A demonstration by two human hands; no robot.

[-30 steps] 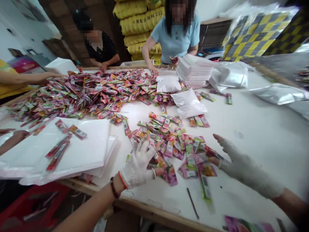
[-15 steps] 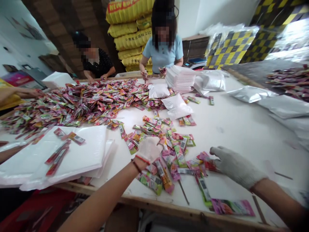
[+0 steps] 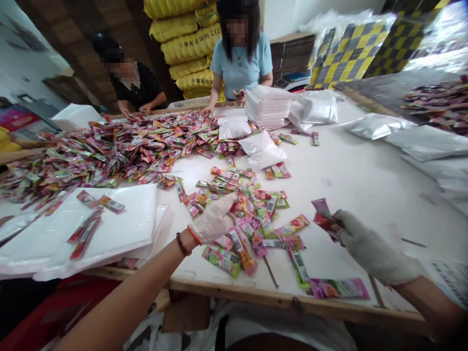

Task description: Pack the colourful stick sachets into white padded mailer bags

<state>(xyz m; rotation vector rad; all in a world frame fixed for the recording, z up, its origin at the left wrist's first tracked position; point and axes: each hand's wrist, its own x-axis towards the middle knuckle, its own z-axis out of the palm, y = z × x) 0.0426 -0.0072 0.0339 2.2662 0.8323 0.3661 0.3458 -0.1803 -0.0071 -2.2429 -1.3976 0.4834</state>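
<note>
My left hand (image 3: 214,220), in a white glove with a red cuff, rests on a small heap of colourful sachets (image 3: 244,204) near the front of the white table (image 3: 365,180); its fingers reach into the sachets and lie fairly flat. My right hand (image 3: 369,246), also gloved, is raised a little and pinches a few pink and red sachets (image 3: 323,214) off the table. Loose sachets lie by the front edge, among them a long pink one (image 3: 338,287).
A large pile of sachets (image 3: 109,146) covers the table's far left. White bags (image 3: 109,229) lie stacked at the left, more (image 3: 268,105) at the back. Silver pouches (image 3: 376,126) lie at the right. Two people (image 3: 241,58) work across the table.
My right hand has lifted off the table with a few pink sachets pinched in it. My left hand has shifted slightly and stretched its fingers into the small heap. The view has tilted a little.
</note>
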